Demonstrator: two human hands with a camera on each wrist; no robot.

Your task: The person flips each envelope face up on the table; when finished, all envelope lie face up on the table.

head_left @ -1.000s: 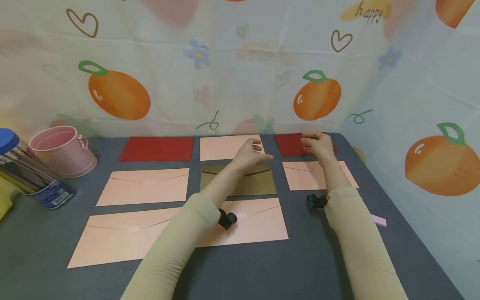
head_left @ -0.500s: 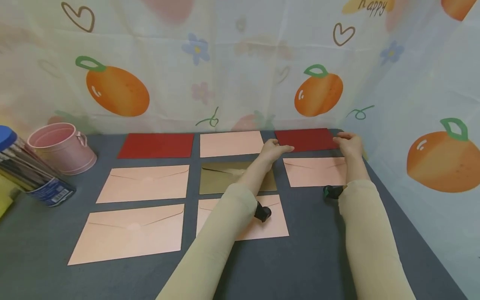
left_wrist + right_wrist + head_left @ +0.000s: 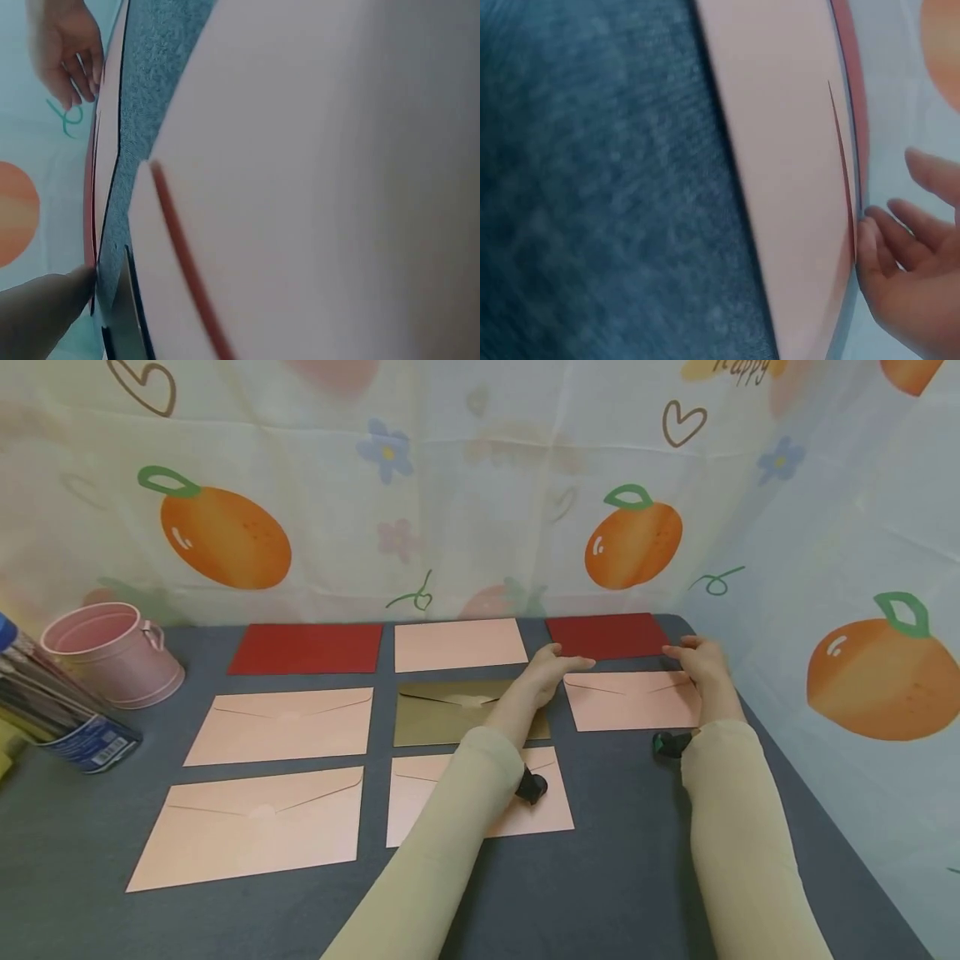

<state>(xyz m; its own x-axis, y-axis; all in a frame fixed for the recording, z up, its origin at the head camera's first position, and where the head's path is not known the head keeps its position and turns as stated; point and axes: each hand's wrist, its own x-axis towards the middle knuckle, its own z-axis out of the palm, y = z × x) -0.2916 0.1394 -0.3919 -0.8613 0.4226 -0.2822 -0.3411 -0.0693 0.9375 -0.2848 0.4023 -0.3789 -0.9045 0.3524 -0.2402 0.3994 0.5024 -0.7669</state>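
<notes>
Both hands look relaxed, no grip on anything: left hand (image 3: 543, 673) stretched out by the left end of a pink envelope (image 3: 633, 703), right hand (image 3: 703, 665) by its right end, fingers loosely bent. Head cam can't settle whether they touch it; right wrist cam puts the right fingertips right at its far edge. Red paper rectangle (image 3: 609, 637) sits just behind. Only head cam catches the pink bucket (image 3: 146, 677).

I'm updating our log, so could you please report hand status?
Left hand and right hand near opposite ends of rightmost pink envelope. Envelope flat on table. No obstruction visible.
</notes>
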